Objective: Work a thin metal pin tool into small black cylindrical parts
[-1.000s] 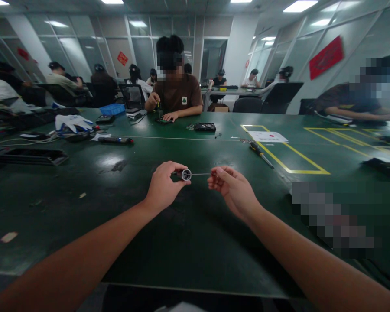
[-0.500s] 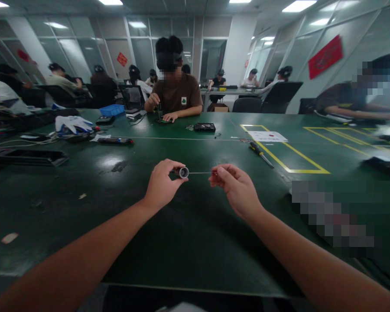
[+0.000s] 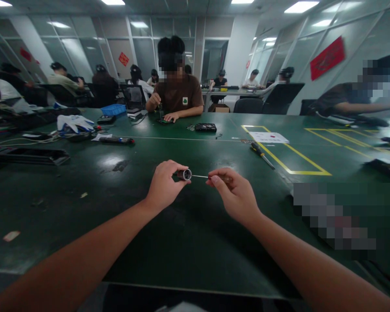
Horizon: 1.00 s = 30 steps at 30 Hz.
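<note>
My left hand [image 3: 165,184] is closed round a small dark cylindrical part [image 3: 187,174] with a silvery ring at its open end, which faces right and towards me. My right hand [image 3: 235,190] grips a thin screwdriver [image 3: 200,176] by its reddish see-through handle. The slim metal shaft points left, its tip at the rim of the cylinder; whether it goes inside cannot be made out. Both hands are raised above the green table [image 3: 182,242]. My left fingers hide most of the cylinder's body.
A yellow-and-black screwdriver [image 3: 262,155] lies right, beside a yellow-taped outline and a paper sheet [image 3: 269,137]. White gloves [image 3: 74,123], a dark long tool [image 3: 117,140] and a black tray-like case [image 3: 29,155] lie left. Across the table a person [image 3: 177,93] works near a black device [image 3: 206,127].
The cylinder has turned slightly, showing more of its side. My right hand has shifted a little left and rotated, and more of the screwdriver handle shows. The view has moved slightly.
</note>
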Tool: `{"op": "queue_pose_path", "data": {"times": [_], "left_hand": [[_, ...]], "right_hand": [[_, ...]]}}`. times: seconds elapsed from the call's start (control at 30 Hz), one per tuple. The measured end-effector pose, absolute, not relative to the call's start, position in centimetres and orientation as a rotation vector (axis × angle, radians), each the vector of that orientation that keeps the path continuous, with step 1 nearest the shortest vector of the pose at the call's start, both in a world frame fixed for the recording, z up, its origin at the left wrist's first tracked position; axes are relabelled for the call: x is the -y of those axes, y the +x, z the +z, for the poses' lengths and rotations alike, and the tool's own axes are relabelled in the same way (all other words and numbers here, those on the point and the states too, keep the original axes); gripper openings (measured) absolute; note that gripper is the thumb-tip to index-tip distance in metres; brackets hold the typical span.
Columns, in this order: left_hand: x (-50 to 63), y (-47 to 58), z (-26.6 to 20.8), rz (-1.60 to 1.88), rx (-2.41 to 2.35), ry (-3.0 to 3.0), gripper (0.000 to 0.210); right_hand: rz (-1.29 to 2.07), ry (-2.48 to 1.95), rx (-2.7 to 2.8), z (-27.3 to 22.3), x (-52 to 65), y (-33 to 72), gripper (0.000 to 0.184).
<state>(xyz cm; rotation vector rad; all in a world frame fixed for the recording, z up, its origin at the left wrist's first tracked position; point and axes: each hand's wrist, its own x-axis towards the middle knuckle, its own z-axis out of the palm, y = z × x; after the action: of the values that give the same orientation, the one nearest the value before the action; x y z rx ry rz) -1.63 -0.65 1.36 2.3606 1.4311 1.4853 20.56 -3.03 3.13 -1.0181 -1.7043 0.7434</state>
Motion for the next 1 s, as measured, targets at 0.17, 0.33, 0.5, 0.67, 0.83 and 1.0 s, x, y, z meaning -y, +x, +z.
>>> {"op": "queue_pose_path", "data": {"times": [0.17,0.33,0.5,0.67,0.83,1.0], "left_hand": [[0.8,-1.6,1.5,1.454,-1.447,2.394,0.033],[0.9,-1.5,1.4,1.460,-1.440,2.354,0.034],[0.9,-1.3,1.5,1.468,-1.438,2.312,0.036],[0.8,-1.4,1.5,1.500,-1.418,2.301,0.037],[0.3,-1.8,1.3,1.558,-1.383,2.324,0.033],[0.3,-1.8,1.2,1.540,-1.373,2.333,0.033]], "right_hand": [[0.625,-1.040,1.822,3.7,3.7,20.5,0.019],[0.987,-0.959,1.525,3.4,2.6,20.4,0.022],[1.241,-0.845,1.278,2.6,1.5,20.5,0.025],[1.430,-0.796,1.122,2.3,1.1,20.5,0.025],[1.542,-0.787,1.016,2.4,0.6,20.8,0.019],[1.308,-0.767,1.148,2.5,1.0,20.9,0.017]]}}
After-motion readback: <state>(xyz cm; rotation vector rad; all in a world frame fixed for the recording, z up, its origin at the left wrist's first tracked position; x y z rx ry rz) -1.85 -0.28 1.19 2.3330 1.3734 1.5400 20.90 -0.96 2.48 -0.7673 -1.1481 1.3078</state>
